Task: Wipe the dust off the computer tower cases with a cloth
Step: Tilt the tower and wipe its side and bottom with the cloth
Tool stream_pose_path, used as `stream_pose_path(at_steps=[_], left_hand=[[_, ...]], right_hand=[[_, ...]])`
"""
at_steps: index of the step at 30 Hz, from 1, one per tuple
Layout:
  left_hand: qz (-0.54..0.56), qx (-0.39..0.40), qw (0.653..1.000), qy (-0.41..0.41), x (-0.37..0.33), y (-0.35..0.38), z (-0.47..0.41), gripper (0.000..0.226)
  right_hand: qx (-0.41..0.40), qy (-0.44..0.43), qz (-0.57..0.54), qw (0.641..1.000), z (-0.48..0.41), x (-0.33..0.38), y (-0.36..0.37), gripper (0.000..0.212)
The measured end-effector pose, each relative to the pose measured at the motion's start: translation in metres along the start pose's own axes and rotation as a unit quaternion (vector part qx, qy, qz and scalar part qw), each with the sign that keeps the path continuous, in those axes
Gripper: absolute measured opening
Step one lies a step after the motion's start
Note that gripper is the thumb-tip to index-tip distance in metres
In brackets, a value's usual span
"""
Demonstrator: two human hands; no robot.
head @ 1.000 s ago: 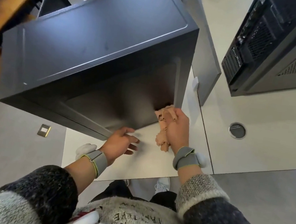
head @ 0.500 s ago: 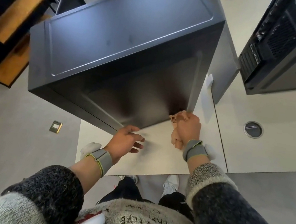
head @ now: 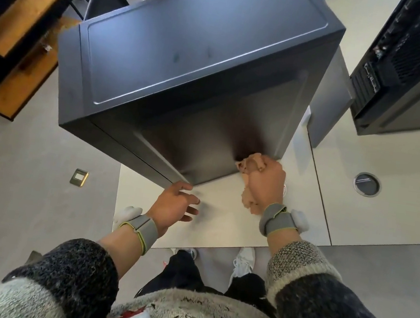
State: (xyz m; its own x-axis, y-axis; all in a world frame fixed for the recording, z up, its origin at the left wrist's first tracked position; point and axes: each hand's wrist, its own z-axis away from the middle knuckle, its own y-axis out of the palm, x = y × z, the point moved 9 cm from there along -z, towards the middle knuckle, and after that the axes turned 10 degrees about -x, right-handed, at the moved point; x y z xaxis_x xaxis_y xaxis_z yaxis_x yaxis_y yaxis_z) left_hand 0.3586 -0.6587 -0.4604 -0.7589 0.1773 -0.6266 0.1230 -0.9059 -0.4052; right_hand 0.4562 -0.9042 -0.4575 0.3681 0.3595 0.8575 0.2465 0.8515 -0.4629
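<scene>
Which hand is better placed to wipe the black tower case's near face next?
The right hand: it grips the crumpled peach cloth at the black metal tower case. The left hand is open, without cloth.

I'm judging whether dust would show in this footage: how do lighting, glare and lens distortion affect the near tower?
Head view: the tower has a soft sheen on its top panel, with a bright glare line along the embossed edge. Head view: its near face lies in shade, darkest around the cloth. Head view: the wide lens splays the tower's sides, and focus looks sharp.
</scene>
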Motion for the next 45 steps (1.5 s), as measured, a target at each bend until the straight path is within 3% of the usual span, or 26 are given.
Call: stream_pose_path(at_steps=[4, 8, 11, 14, 17, 20, 23, 27, 29, 32, 35, 39, 42, 45], left_hand=[[0.019, -0.001, 0.999, -0.028, 0.016, -0.01, 0.002, 0.031], [0.029, -0.013, 0.999, -0.034, 0.02, -0.019, -0.001, 0.029], [0.01, -0.025, 0.999, -0.027, 0.019, -0.027, -0.004, 0.029], [-0.011, -0.046, 0.998, -0.04, 0.026, -0.038, -0.006, 0.032], [0.008, -0.053, 0.996, -0.066, 0.034, -0.046, -0.005, 0.035], [0.014, -0.068, 0.996, -0.051, 0.029, -0.051, -0.006, 0.038], [0.009, -0.092, 0.995, -0.021, 0.02, -0.058, -0.008, 0.043], [-0.024, -0.109, 0.994, -0.015, 0.025, -0.059, -0.011, 0.053], [-0.031, -0.109, 0.993, -0.019, 0.028, -0.059, -0.011, 0.061], [-0.005, -0.116, 0.993, -0.018, 0.026, -0.061, -0.013, 0.067], [0.006, -0.137, 0.99, 0.006, 0.017, -0.069, -0.014, 0.063], [0.045, -0.139, 0.989, 0.022, 0.013, -0.073, -0.016, 0.055], [0.067, -0.12, 0.99, 0.02, 0.012, -0.071, -0.014, 0.051], [0.078, -0.112, 0.991, 0.017, 0.013, -0.068, -0.015, 0.048]], right_hand=[[-0.036, -0.013, -0.064, 0.997, 0.016, 0.015, -0.001, 0.011], [0.039, 0.045, -0.015, 0.998, 0.0, -0.035, 0.037, 0.036], [0.051, 0.031, 0.016, 0.998, 0.013, -0.005, 0.027, 0.027], [0.013, -0.023, -0.045, 0.999, 0.027, 0.028, 0.013, 0.011], [-0.007, -0.008, -0.03, 0.999, 0.033, 0.022, 0.02, 0.019], [0.06, 0.06, 0.021, 0.996, 0.027, -0.005, 0.041, 0.027], [0.083, 0.068, 0.023, 0.994, 0.026, -0.005, 0.04, 0.032], [0.023, 0.019, -0.051, 0.998, 0.039, 0.032, 0.021, 0.013], [0.006, 0.029, -0.03, 0.999, 0.038, 0.019, 0.027, 0.018], [0.084, 0.087, -0.009, 0.993, 0.021, -0.047, 0.073, 0.036], [0.12, 0.099, -0.008, 0.988, 0.021, -0.052, 0.085, 0.024], [0.066, 0.057, -0.074, 0.993, 0.049, 0.021, 0.052, 0.01], [0.037, 0.048, -0.042, 0.997, 0.053, 0.016, 0.057, 0.014], [0.094, 0.089, -0.002, 0.992, 0.046, -0.004, 0.076, 0.017]])
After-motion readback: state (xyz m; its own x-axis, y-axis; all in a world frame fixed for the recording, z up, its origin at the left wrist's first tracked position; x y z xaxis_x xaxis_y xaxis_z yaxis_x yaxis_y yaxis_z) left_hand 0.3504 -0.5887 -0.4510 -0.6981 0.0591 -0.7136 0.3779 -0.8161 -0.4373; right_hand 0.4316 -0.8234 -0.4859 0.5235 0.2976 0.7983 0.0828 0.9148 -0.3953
